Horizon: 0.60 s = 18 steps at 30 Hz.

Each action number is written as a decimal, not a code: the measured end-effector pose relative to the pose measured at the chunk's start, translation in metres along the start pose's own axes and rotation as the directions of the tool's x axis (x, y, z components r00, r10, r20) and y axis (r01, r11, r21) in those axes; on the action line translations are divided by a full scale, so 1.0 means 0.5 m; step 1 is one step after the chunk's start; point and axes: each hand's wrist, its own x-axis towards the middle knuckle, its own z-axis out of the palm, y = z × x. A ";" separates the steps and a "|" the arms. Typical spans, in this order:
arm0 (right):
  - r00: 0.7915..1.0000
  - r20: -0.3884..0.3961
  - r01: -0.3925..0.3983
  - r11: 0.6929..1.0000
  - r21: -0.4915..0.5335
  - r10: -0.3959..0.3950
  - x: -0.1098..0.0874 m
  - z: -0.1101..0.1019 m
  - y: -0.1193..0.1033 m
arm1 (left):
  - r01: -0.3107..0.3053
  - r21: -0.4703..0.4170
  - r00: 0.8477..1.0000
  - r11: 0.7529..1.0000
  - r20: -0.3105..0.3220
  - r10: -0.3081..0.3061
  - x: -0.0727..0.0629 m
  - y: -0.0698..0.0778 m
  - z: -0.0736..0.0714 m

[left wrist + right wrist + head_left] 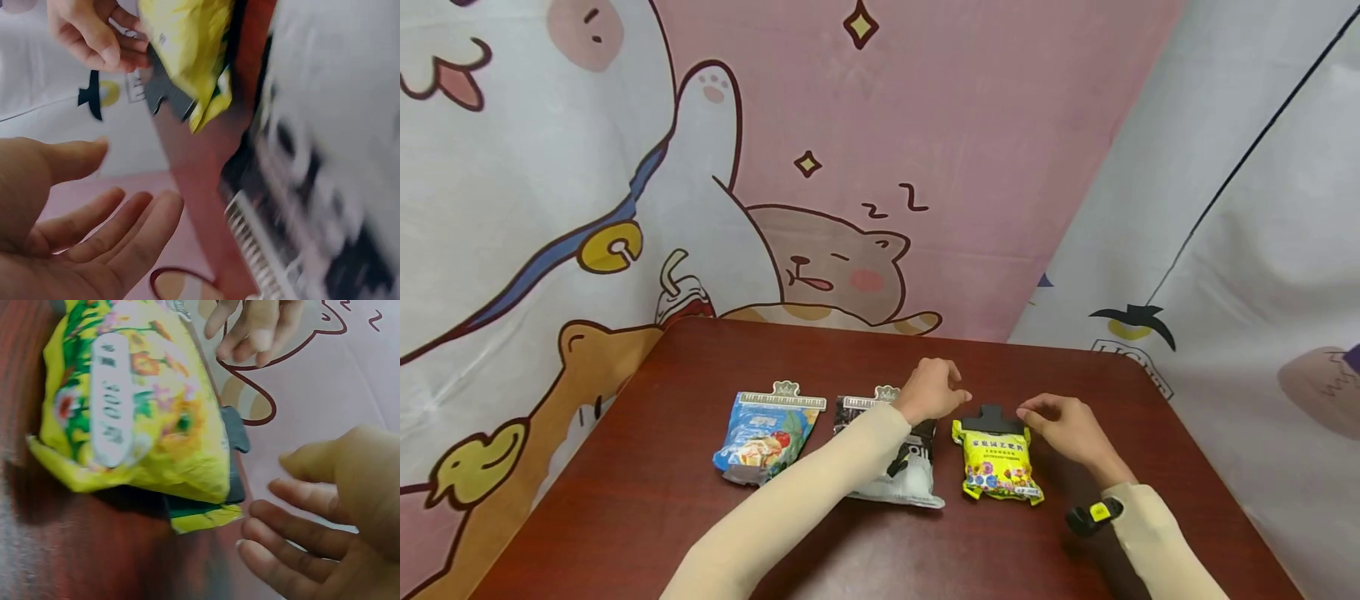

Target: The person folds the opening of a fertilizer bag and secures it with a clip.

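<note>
A yellow flower-printed bag (998, 463) lies on the table with a black clip (991, 419) across its top edge. My right hand (1067, 425) hovers just right of that clip, fingers loosely bent and apart from it in the right wrist view. Above the black-and-white bag (910, 471) is my left hand (931, 390), its thumb and fingers spread with nothing between them in the left wrist view. The left forearm hides part of that bag. A metal clip (886, 393) sits on its top edge.
To the left lies a blue food bag (767, 437) with a metal clip (784, 396) along its top. The brown table (692, 375) ends at a cartoon-printed curtain (940, 125) behind. A black band with a yellow tag (1099, 510) is on the right wrist.
</note>
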 end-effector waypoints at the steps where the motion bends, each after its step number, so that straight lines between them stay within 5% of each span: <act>1: 1.000 -0.011 0.008 1.000 -0.002 -0.008 0.001 -0.003 -0.003 | -0.012 0.000 1.000 1.000 -0.019 0.012 -0.001 -0.003 -0.009; 11: 0.993 -0.072 0.089 0.995 -0.049 -0.092 0.012 -0.049 -0.029 | -0.050 0.109 0.967 0.993 -0.242 0.075 -0.030 -0.068 -0.141; 18: 0.987 -0.103 0.109 0.986 -0.129 -0.123 0.007 -0.073 -0.029 | 0.020 0.261 0.942 0.965 -0.329 0.070 -0.087 -0.148 -0.233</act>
